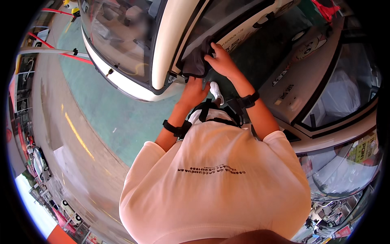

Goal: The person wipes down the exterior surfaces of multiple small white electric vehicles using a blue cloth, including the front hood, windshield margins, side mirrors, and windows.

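Note:
A dark grey cloth (196, 59) hangs in folds against the side door of a white vehicle (160, 45), just below the door window (210, 23). My right hand (224, 61) grips the cloth's right edge, thumb and forefinger apart with fabric between them. From below, my left hand (195, 93) holds the cloth's lower hem; its fingertips are hidden by the fabric. Both wrists wear black straps. The cloth covers part of the black trim along the door. Printed lettering and a door handle (263, 19) show farther along the vehicle's side.
A second vehicle (292, 88) with a cartoon print stands close on my right, leaving a narrow gap. The first vehicle's windscreen (122, 33) lies to my left. Green floor (122, 122) meets a grey roadway with a yellow line (77, 135). Red-and-white poles (51, 50) stand beyond.

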A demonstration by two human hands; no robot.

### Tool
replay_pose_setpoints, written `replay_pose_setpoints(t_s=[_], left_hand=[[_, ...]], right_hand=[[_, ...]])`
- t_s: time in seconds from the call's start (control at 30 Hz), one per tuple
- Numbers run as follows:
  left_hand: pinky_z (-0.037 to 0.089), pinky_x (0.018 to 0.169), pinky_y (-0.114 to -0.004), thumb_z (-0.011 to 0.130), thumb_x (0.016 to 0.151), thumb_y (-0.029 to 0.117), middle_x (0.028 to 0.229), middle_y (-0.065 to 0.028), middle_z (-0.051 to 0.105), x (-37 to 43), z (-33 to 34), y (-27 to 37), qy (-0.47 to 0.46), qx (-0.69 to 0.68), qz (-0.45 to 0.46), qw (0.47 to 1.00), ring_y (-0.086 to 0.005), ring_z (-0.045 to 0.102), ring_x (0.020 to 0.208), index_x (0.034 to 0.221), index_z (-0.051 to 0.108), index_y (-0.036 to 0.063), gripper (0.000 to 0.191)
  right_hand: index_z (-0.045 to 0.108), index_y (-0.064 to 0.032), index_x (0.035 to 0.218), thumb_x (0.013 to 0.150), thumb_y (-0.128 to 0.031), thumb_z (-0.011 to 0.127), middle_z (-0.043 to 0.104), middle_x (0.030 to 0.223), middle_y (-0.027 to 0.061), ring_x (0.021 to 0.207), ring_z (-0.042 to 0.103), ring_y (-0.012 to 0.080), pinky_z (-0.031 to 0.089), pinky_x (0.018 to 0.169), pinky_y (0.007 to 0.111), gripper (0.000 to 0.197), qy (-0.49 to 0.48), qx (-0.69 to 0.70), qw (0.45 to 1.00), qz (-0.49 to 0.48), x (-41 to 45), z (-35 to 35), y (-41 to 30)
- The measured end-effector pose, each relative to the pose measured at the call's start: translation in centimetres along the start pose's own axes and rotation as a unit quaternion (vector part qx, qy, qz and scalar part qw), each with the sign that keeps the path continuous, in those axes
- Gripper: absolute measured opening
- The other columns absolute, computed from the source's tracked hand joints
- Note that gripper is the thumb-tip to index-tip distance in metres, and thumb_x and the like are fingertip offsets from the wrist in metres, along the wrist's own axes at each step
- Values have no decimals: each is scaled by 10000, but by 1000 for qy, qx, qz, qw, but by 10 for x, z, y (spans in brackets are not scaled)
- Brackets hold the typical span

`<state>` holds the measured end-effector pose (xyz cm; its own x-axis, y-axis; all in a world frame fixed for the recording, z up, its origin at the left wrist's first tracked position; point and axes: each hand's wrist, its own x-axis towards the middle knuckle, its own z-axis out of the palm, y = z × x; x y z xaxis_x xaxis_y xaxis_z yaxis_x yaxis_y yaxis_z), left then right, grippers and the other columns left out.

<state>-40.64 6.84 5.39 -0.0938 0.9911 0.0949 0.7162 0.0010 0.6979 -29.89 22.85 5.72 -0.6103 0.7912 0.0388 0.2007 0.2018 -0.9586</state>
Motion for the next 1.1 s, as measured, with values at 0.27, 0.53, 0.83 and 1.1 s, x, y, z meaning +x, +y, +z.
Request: replay_pose_setpoints(t_s=[0.27,0.53,0.83,1.1], left_hand=[[405,1084,-508,604,920,86,1480,-322,398,24,-53,39,29,14,40,999,-524,408,1348,1557,235,-11,742],[382,1100,-410,634,957,114,1466,-222,486,121,-70,110,-17,-202,34,979,-323,499,1338,1520,333,-23,653],[454,1013,-387,601,911,67,1282,-174,635,145,3,6,-194,-233,-26,952,-262,592,1174,1355,532,-38,462],[459,975,-427,659,865,157,1246,-186,633,175,-32,56,-4,-226,166,960,-354,600,1121,1353,548,33,516]], right_hand=[[304,68,1522,921,-152,723,417,1474,159,1347,464,275,475,1047,434,765,14,94,990,-108,-20,-29,-97],[344,50,1484,915,-178,717,186,1599,268,1450,289,450,285,1183,456,717,169,-153,920,-319,46,-87,-127],[235,110,1474,906,-205,686,187,1524,405,1324,321,600,314,1123,586,791,15,-222,966,-133,24,-62,-26],[633,-35,1192,814,-169,730,460,1295,276,1052,556,398,389,1005,676,412,87,-350,862,-356,24,-99,-132]])
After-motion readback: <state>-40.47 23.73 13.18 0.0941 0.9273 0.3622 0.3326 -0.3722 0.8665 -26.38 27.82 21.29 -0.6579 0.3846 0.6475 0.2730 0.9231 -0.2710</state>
